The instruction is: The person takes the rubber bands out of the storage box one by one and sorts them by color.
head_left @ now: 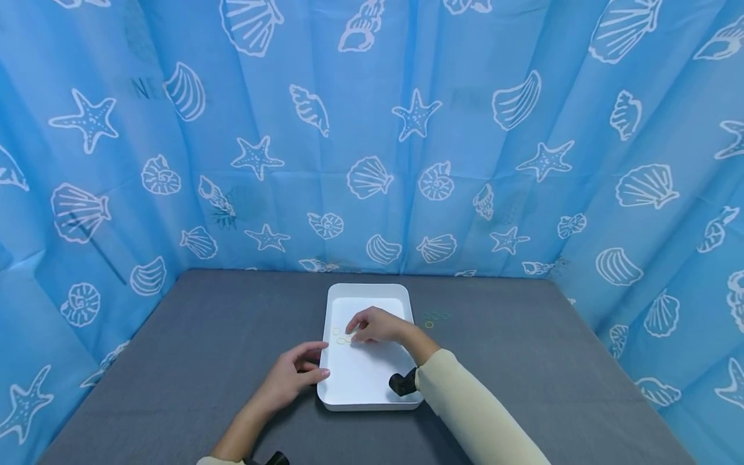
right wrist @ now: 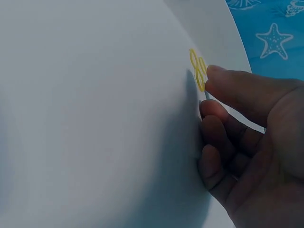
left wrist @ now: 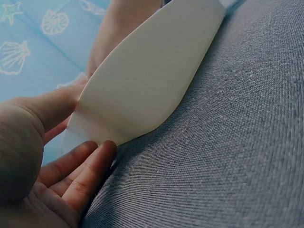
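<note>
A white rectangular tray [head_left: 372, 381] lies on the grey cloth, and my left hand [head_left: 293, 374] grips its left wall. Thumb and forefinger reach the rim, while other fingers press against the outside of the wall [left wrist: 142, 76]. Inside the tray, my right hand [head_left: 378, 325] is low over the floor with loosely bent fingers. Its thumb tip is right beside several small yellow rubber bands [right wrist: 199, 80], and no band shows between thumb and fingers. In the head view, one thin band [head_left: 336, 331] lies left of the fingertips, with another band [head_left: 341, 341] just nearer me.
More small bands lie on the cloth right of the tray: several green bands [head_left: 445, 316] and one yellow band [head_left: 429, 325]. Behind and around the grey table [head_left: 232, 323] hangs a blue curtain [head_left: 372, 129] with white shells and starfish.
</note>
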Demonstrator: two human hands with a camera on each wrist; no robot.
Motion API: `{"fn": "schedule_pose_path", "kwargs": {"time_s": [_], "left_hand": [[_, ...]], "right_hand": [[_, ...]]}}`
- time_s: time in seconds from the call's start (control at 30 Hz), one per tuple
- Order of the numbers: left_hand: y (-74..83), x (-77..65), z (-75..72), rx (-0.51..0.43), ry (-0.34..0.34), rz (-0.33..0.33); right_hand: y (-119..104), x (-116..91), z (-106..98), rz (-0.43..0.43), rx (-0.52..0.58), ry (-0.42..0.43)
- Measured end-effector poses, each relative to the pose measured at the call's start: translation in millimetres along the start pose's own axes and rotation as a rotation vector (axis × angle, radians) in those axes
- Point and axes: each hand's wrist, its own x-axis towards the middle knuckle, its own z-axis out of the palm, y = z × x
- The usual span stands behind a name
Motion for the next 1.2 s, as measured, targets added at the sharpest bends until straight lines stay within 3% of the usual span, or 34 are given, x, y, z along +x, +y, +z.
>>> {"fn": "schedule_pose_path", "kwargs": {"time_s": [0.37, 0.7, 1.2], "left_hand": [[1.0, -0.2, 0.6, 0.010, 0.007, 0.006], [-0.9, -1.0, 0.5, 0.003, -0.002, 0.027], [1.4, -1.3, 0.2, 0.006, 0.002, -0.002]], "right_hand": [[-4.1, 2.6, 2.0, 0.007, -0.121, 0.000], [-8.0, 1.6, 3.9, 0.041, -0.135, 0.006], [-6.8, -0.5, 4.0, 0.033, -0.213, -0.003]]}}
